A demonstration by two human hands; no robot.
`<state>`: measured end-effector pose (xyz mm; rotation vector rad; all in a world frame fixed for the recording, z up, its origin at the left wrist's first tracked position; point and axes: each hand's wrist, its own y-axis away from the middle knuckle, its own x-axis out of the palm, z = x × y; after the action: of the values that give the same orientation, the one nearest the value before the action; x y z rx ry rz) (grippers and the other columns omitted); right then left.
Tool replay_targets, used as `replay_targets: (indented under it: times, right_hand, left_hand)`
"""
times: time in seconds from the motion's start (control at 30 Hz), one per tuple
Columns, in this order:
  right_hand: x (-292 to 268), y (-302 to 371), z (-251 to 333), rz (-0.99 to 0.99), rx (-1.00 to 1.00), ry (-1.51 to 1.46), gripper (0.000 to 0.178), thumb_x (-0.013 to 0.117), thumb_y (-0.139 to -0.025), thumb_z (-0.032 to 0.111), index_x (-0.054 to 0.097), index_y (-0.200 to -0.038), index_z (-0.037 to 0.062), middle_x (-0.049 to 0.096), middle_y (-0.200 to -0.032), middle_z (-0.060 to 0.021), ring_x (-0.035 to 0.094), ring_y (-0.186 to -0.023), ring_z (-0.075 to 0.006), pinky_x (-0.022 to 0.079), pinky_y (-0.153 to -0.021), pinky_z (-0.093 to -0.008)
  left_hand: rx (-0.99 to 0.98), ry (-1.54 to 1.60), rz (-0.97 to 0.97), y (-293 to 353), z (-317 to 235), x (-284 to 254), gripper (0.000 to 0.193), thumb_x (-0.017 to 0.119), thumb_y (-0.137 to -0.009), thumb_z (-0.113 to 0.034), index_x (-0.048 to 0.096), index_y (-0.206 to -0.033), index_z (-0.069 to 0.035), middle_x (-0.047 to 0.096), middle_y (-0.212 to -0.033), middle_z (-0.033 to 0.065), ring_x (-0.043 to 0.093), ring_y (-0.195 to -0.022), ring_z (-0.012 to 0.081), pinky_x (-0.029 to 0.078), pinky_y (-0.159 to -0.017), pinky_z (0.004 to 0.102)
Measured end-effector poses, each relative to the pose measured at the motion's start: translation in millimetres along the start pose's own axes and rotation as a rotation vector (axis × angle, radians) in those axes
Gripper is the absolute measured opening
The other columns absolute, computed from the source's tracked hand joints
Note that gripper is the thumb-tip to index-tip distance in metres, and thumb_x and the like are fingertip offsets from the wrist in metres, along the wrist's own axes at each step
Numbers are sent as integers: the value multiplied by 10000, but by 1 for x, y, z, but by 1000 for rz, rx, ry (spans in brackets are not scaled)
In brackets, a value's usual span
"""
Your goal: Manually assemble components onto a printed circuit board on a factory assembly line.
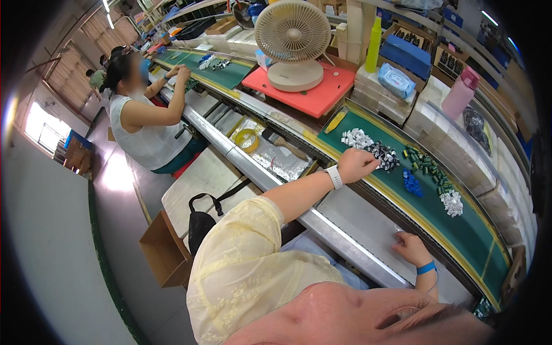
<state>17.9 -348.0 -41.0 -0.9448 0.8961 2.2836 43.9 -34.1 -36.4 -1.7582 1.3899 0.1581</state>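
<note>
Green conveyor belt runs from upper centre down to the lower right of the frame, and on it, right of centre, lie the small parts being handled, sorted by colour. I see a white heap at the upper end, a black-and-white heap just beside it, a scatter of green parts to the right, a blue heap below that, and a second white heap lowest of all.

The worker's left hand, with a white watch at the wrist, reaches to the near edge of the black-and-white heap. Its fingers are bent and drawn close together; whether they pinch a part, I cannot tell. The right hand, wearing a blue wristband, is at lower right, over the grey metal ledge and well apart from the other. Its fingers curl loosely, and I cannot make out whether anything sits between them.

Past the belt, at top centre, a beige fan stands on a red board, with a yellow-green bottle to its right and a pink bottle at upper right. Left of centre, a yellow ring lies in a shallow tray. At upper left a co-worker in a white sleeveless top sits with both hands raised near the belt.
</note>
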Motion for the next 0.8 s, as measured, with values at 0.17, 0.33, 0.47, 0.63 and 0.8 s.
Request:
replay_targets:
  times: [0.17,0.33,0.47,0.63,0.8]
  right_hand:
    - [3,-3,-6,-12,-13,2,401,677,-712,243,598,-1031,13,634,-900,-169,618,-802,-299,487,-730,-364]
    - [0,-5,0,17,-20,17,399,674,-716,242,598,-1032,11,636,-892,-170,621,-801,-297,490,-729,-362]
    - [1,-3,0,-11,-8,18,392,671,-717,233,600,-1031,9,636,-874,-171,624,-784,-296,496,-715,-360]
    - [3,-7,-5,16,2,20,391,674,-714,223,599,-1034,10,637,-869,-171,627,-782,-286,500,-717,-355]
    - [3,-5,-4,18,18,-3,390,680,-703,197,596,-1037,13,636,-859,-166,626,-769,-282,498,-716,-359]
  left_hand:
    - [-2,0,-4,3,3,0,250,621,-785,-213,599,-621,-26,560,-587,125,549,-545,292,429,-497,366]
    - [12,-4,-10,2,3,-1,262,607,-793,-232,597,-617,-38,556,-590,132,547,-554,305,430,-501,377]
    - [-5,-9,34,-1,3,-1,279,596,-797,-253,588,-612,-45,551,-585,136,547,-558,314,429,-504,386]
    - [25,-2,-3,0,5,0,257,611,-782,-249,604,-618,-51,552,-567,115,546,-536,302,424,-488,386]
    - [27,5,0,2,4,2,249,614,-779,-243,604,-619,-52,554,-567,107,545,-527,298,423,-482,382]
